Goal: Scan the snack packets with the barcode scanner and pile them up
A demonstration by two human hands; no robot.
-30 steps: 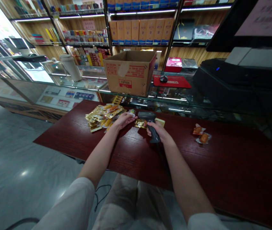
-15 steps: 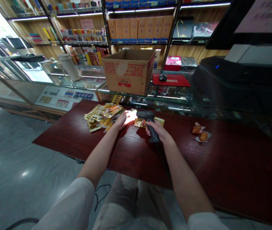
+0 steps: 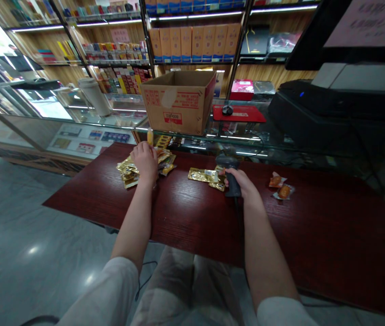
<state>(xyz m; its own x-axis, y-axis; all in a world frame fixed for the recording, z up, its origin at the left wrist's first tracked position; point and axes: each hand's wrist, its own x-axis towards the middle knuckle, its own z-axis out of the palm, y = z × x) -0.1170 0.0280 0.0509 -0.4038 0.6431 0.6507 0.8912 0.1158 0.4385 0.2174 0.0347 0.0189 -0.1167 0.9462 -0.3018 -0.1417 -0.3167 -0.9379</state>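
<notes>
My right hand [image 3: 241, 181] is wrapped around the grip of a dark barcode scanner [image 3: 233, 185], whose head points away from me above the table. Beside and partly behind it lie gold snack packets [image 3: 201, 174]. My left hand [image 3: 145, 160] is over a pile of gold and clear snack packets [image 3: 129, 172], its fingers closed. A slim yellow packet [image 3: 150, 136] sticks up from those fingertips. The hand covers part of the pile.
Two small clear-wrapped orange snacks [image 3: 283, 192] lie on the dark red table [image 3: 185, 217] to the right. Behind it, an open cardboard box [image 3: 178, 106] and a red mat [image 3: 240, 114] with a mouse rest on the glass counter. A black machine [image 3: 314, 117] stands at the right.
My left hand has moved left, from the spot lit by the scanner to the pile. The scanner has shifted right in my right hand, its light gone. A gold packet now lies left of it.
</notes>
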